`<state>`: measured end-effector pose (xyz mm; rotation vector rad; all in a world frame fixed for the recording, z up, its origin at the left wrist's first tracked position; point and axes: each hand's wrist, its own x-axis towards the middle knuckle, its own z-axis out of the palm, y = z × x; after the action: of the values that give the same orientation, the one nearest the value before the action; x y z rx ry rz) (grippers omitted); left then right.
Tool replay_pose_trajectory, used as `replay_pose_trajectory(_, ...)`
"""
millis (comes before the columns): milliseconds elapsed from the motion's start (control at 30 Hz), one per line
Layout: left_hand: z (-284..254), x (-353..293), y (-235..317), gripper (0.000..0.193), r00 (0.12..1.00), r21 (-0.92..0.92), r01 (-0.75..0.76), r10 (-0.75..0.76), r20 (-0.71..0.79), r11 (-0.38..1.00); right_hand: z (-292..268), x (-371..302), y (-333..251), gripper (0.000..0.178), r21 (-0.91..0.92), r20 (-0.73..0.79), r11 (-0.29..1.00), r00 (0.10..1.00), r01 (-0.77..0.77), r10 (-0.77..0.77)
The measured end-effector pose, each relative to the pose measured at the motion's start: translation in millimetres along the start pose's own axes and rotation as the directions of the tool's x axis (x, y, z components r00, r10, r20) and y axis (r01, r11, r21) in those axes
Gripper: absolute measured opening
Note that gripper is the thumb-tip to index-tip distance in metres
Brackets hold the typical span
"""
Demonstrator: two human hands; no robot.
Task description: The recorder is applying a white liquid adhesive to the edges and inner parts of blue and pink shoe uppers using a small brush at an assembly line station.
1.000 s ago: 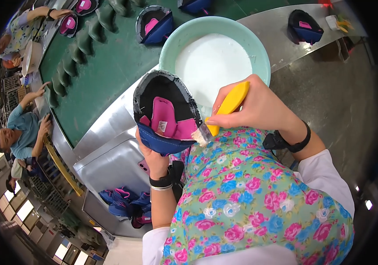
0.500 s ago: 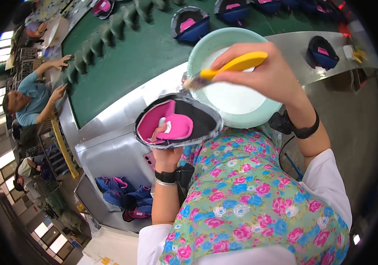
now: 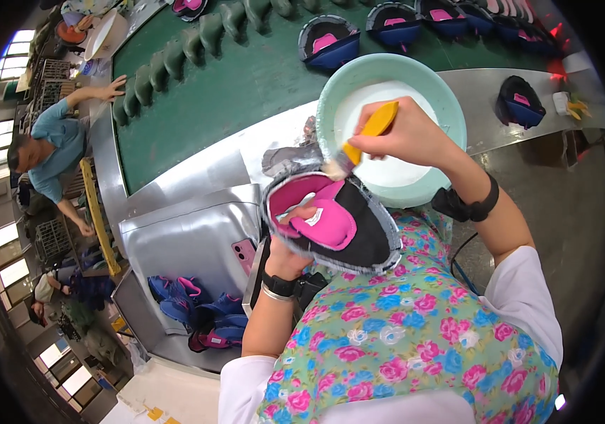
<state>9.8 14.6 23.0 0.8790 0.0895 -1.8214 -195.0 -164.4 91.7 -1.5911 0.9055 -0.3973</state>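
My left hand (image 3: 288, 261) grips a shoe upper (image 3: 373, 219) from below, its fingers reaching inside around the pink tongue and lining. The upper has a black inner side and a frayed grey-white edge along its open bottom, which faces up. In my right hand (image 3: 415, 134) is a paintbrush (image 3: 378, 121) with a yellow handle, held between thumb and fingers. Its pale bristles point down at the upper's far edge and seem to touch it. Behind the brush stands a light green basin (image 3: 454, 116) holding white liquid (image 3: 376, 95).
A green conveyor belt (image 3: 246, 92) carries a row of dark green shoe lasts (image 3: 174, 60) and several blue uppers (image 3: 328, 44). Blue-and-pink shoe uppers (image 3: 179, 300) lie in a metal tray at left, near a pink phone (image 3: 244, 254). Across the belt, a person (image 3: 55, 148) in teal touches the lasts.
The brush has come down from above the basin to the upper's edge. My left hand has shifted the upper right and nearer, tilting it. The other person's lower hand has moved off the belt.
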Motion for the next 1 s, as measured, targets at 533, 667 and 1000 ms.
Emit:
replay_pose_trajectory(533,-38,183,141,0.047,0.857,0.165,-0.510,0.515,0.016,0.844,-34,-18,22,0.014,0.468,-0.441,0.884,0.868,0.005,0.228)
replay_pose_trajectory(667,-39,277,131,0.061,0.888,-0.065,-0.459,0.460,-0.008,0.886,-23,-13,25,0.016,0.443,-0.419,0.894,0.867,-0.062,0.268)
replay_pose_trajectory(1000,27,100,131,0.076,0.952,-0.269,-0.293,0.306,0.006,0.917,-34,-2,11,0.026,-0.006,-0.372,0.972,0.902,0.236,-0.222)
